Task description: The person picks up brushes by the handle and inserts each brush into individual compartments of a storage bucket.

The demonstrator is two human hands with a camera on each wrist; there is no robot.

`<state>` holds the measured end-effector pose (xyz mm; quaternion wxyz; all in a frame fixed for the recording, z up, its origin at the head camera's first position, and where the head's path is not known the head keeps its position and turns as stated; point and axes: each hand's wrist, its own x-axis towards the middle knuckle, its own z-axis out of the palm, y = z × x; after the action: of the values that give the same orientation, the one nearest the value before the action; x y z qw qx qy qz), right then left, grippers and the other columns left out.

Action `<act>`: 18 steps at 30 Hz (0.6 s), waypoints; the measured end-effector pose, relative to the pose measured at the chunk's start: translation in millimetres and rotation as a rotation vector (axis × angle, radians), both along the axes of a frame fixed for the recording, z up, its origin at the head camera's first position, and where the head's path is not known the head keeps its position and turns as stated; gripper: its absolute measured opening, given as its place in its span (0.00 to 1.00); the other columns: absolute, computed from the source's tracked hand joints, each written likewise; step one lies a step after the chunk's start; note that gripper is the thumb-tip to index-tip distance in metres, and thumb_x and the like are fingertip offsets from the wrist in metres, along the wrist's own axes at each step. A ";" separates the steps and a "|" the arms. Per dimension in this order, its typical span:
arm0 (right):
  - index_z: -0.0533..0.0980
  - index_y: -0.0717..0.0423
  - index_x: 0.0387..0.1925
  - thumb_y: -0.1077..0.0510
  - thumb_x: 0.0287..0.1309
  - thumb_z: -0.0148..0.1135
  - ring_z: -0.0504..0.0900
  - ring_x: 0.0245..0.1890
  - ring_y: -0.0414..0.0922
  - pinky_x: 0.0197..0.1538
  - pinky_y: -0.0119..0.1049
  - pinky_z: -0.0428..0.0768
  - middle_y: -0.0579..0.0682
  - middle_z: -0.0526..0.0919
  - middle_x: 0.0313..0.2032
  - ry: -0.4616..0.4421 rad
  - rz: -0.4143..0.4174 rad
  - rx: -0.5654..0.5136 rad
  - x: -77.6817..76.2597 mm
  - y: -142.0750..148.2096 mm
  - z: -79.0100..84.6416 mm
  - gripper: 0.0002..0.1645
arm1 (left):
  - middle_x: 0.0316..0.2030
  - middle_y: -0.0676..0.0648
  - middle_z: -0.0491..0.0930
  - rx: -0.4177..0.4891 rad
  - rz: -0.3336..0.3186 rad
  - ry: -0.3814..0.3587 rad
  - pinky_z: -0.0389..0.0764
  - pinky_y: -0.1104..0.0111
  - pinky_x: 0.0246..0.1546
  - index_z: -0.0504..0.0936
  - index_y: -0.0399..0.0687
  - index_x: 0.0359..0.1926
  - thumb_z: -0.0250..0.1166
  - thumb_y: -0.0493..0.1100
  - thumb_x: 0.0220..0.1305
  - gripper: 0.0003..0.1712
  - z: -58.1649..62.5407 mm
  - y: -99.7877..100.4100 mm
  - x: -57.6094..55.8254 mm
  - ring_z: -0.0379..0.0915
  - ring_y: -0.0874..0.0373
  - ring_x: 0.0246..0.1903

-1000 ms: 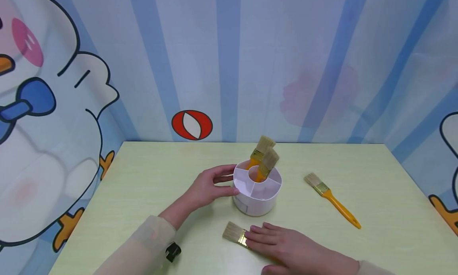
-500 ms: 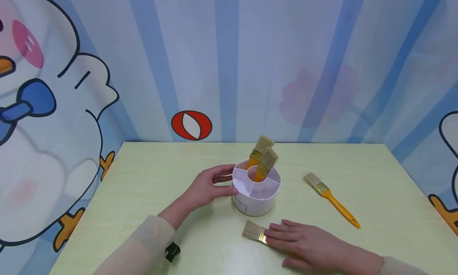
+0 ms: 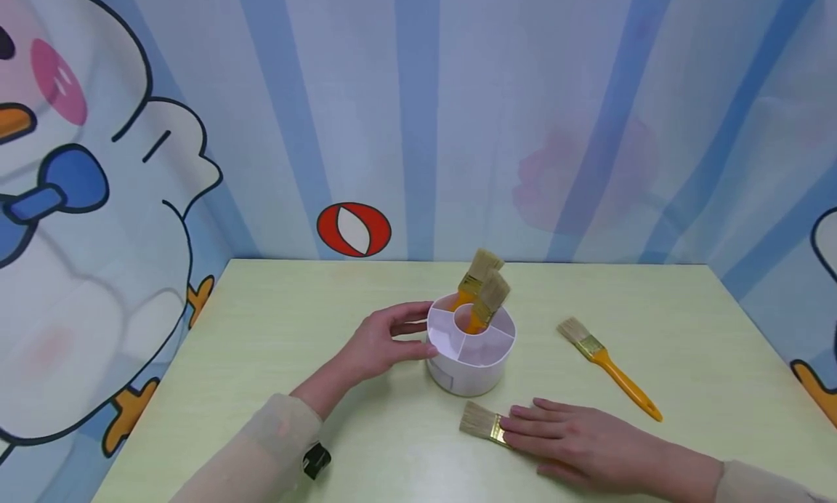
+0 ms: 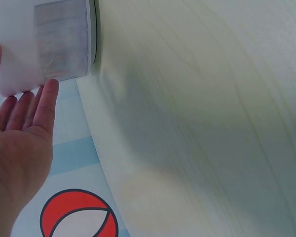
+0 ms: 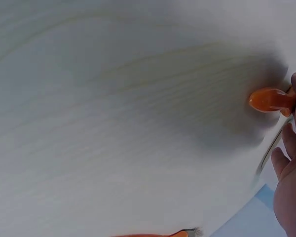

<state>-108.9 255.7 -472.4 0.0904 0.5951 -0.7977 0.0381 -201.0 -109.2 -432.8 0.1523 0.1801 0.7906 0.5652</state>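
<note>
My left hand point(image 3: 386, 343) holds the side of a white round organizer point(image 3: 467, 376), thumb at its front and fingers behind. In the left wrist view the fingertips rest on the organizer's pale wall point(image 4: 15, 44). One paintbrush point(image 3: 493, 296) leans in its central well, and another paintbrush point(image 3: 472, 279) in a rear compartment; both have bristles up. In front of the organizer, my right hand point(image 3: 588, 441) grips a paintbrush point(image 3: 482, 421) lying low along the table, bristles pointing left. Its orange handle point(image 5: 270, 100) shows between thumb and fingers in the right wrist view.
A loose paintbrush point(image 3: 615, 372) with a yellow-orange handle lies on the table at right, bristles toward the back left. The pale wood table point(image 3: 314, 285) ends against a blue striped cartoon backdrop point(image 3: 353, 125). A small black clip point(image 3: 317, 459) is by the left sleeve.
My right hand has moved to the right across the table, and the paintbrush under it has moved along. The left hand and the organizer have stayed in place.
</note>
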 end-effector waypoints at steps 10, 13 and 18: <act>0.67 0.50 0.80 0.53 0.83 0.53 0.74 0.74 0.48 0.84 0.32 0.39 0.46 0.69 0.79 0.059 0.025 0.040 -4.9 15.2 2.8 0.30 | 0.73 0.48 0.76 -0.012 0.006 -0.005 0.85 0.55 0.62 0.74 0.54 0.76 0.80 0.46 0.65 0.41 0.0 0.8 0.0 0.75 0.45 0.70; 0.66 0.49 0.81 0.53 0.83 0.53 0.74 0.74 0.47 0.83 0.33 0.47 0.46 0.69 0.79 0.060 0.011 0.054 -4.3 19.2 3.9 0.31 | 0.72 0.48 0.76 -0.011 0.008 -0.005 0.85 0.55 0.62 0.74 0.54 0.76 0.80 0.45 0.65 0.41 0.6 0.4 0.2 0.76 0.45 0.70; 0.65 0.46 0.82 0.45 0.77 0.63 0.76 0.72 0.46 0.69 0.45 0.80 0.43 0.72 0.77 -0.075 -0.149 0.014 2.4 20.9 7.0 0.38 | 0.73 0.48 0.76 -0.014 0.010 -0.009 0.85 0.56 0.62 0.74 0.54 0.77 0.79 0.45 0.65 0.41 1.3 0.1 0.2 0.76 0.45 0.70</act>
<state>-106.5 276.6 -465.5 0.0589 0.5327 -0.8429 0.0480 -200.7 -109.1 -431.4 0.1544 0.1727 0.7948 0.5609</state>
